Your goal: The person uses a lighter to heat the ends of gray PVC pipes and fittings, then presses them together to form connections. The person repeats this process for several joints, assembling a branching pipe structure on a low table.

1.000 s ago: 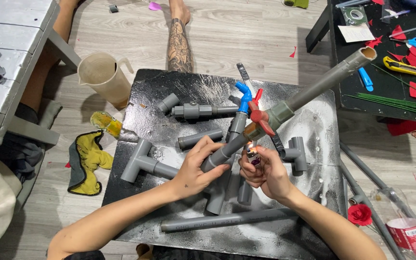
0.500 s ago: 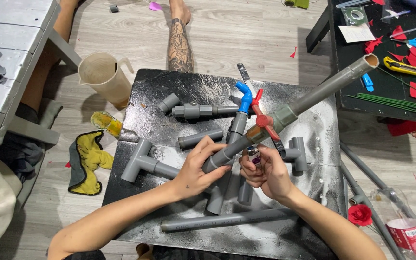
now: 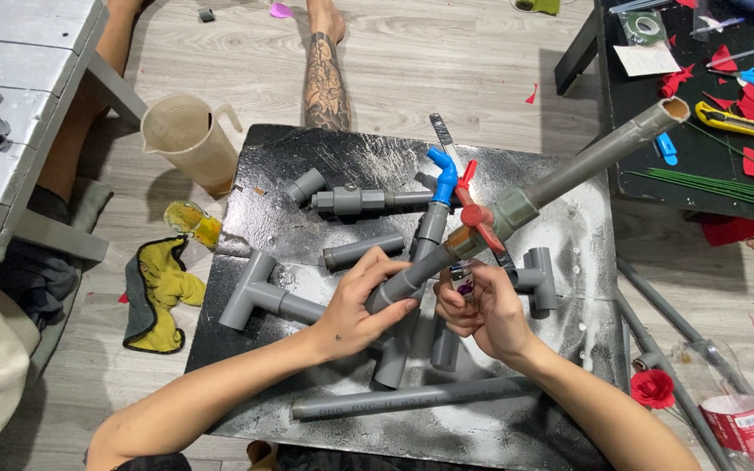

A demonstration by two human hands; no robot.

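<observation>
Grey PVC pipe [image 3: 586, 166] with a red-handled valve [image 3: 475, 218] set in its middle runs on a long diagonal, from the near end low at the centre of the view up to its open far end at the upper right, where that mouth hangs over the edge of a black craft table [image 3: 700, 166]. It is lifted off the work surface rather than lying on it. The left hand [image 3: 361, 301] is wrapped around the pipe's lower end, fingers curled over the top and thumb beneath. The right hand [image 3: 482, 310], just beside it and under the valve, pinches a small tube-like container [image 3: 462, 281] upright between thumb and fingers; what the container is cannot be told.

Beneath both hands lies a black board [image 3: 560, 410] dusted with white, set on a pale wood floor. Scattered across it are a grey tee fitting [image 3: 255, 296], a short coupling assembly [image 3: 351, 199], a second valve with a blue handle [image 3: 441, 170], another tee [image 3: 538, 279] to the right, and a long straight pipe [image 3: 412, 398] along the near edge. A plastic measuring jug [image 3: 187, 139] stands off the board's upper left corner, with a yellow cloth [image 3: 161, 288] on the floor below it. Another person's tattooed leg [image 3: 325, 83] stretches toward the board from the top.
</observation>
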